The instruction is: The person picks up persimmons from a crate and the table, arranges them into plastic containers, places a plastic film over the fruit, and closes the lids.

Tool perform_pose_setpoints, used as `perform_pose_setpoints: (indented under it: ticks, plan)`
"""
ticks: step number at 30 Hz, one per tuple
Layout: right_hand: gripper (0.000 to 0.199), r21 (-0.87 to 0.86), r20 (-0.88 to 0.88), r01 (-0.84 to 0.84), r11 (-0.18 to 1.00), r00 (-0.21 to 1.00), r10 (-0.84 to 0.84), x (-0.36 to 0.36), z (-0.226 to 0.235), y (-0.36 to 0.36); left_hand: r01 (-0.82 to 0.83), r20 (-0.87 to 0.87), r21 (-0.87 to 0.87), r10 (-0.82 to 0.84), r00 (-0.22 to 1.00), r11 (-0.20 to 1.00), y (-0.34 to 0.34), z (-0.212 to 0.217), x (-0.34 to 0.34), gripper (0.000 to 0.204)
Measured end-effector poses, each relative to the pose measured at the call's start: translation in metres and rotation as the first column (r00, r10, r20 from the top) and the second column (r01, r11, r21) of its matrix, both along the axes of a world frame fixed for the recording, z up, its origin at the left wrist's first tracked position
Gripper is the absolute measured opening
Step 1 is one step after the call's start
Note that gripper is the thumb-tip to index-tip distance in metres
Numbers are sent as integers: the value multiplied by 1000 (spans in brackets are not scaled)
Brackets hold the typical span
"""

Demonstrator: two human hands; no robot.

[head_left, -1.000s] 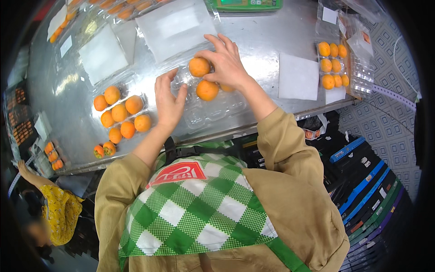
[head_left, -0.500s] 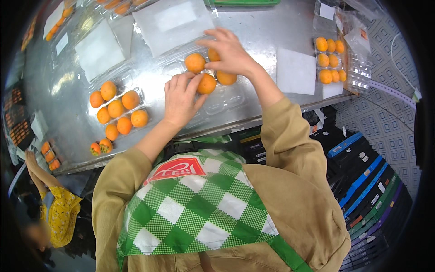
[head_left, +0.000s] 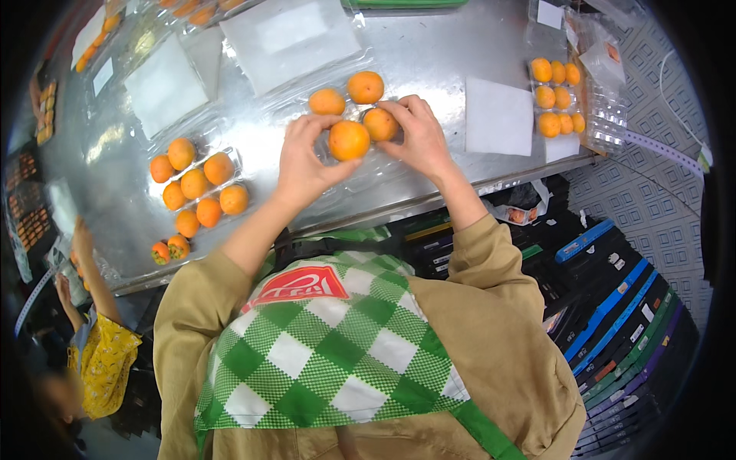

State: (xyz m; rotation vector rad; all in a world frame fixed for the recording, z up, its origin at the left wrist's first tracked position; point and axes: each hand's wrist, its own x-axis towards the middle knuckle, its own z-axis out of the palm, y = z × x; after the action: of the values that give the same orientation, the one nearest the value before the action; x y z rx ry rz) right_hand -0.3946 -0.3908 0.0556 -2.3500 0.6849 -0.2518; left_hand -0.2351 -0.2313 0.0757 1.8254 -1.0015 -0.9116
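My left hand is closed on an orange persimmon, thumb on its near side and fingers on its far side. Just right of it, my right hand has fingers and thumb around another persimmon. These two fruits are side by side at a clear plastic tray, whose edges are hard to make out against the shiny table. Beyond them sit two more persimmons, one at the left and one at the right.
On the metal table, several persimmons fill a clear tray at the left. White sheets lie at the right and far left. Another filled tray stands at the right edge. A co-worker in a yellow top is at the lower left.
My right hand has come nearer, from the far right persimmon to the one beside my left hand's. The far right persimmon is now uncovered. The co-worker's arms have moved apart.
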Motion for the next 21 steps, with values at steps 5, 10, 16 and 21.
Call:
perform_pose_setpoints:
  ticks: [5, 10, 16, 21]
  plan:
    - [58, 51, 16, 4, 999, 1000, -5, -3, -5, -3, -287, -989, 149, 137, -64, 946, 9, 9, 6, 58]
    - [57, 79, 15, -9, 997, 1000, 8, -2, -4, -4, -237, -963, 115, 50, -263, 965, 17, 0, 9, 66]
    - [57, 64, 10, -16, 998, 1000, 16, -2, -3, -3, -220, -918, -4, -90, -386, 976, 21, 3, 9, 66]
    - [57, 59, 6, -15, 998, 1000, 15, -3, -1, -3, -181, -1000, -22, -22, 3, 983, 23, 9, 12, 65]
